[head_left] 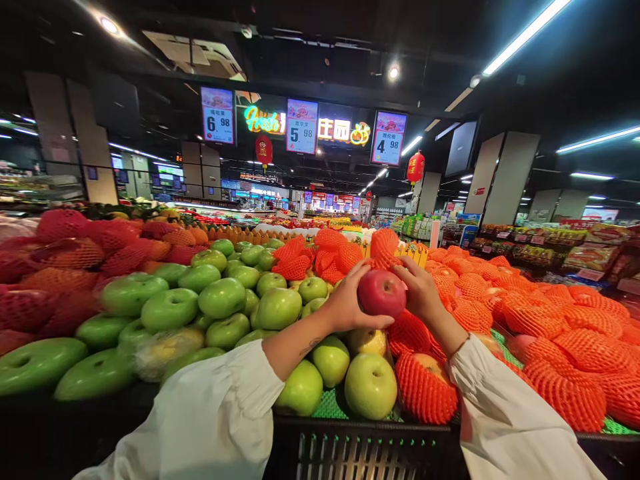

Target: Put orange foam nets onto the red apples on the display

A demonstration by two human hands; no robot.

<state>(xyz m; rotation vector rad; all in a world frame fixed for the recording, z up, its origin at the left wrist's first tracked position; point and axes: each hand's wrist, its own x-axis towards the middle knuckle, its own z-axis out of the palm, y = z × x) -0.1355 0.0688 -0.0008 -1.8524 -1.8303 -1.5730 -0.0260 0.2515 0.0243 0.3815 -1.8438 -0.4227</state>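
A red apple [382, 293] is held up over the fruit display, its stem hollow facing me. My left hand [345, 301] wraps around its left side, thumb beneath it. My right hand [420, 288] is closed at the apple's upper right, its fingertips at an orange foam net [384, 248] that sticks up just behind the apple. Part of the right fingers is hidden, so how they grip the net shows only partly. Below my hands lie green apples [371, 387] and fruit in orange foam nets [427, 388].
Piled green apples [173, 308] fill the left, beside netted fruit [60, 260]. More orange-netted fruit [560, 347] spreads to the right. The black crate edge [370, 447] runs along the front. Price signs [302, 127] hang overhead, and packaged goods [593, 250] stand on shelves at the right.
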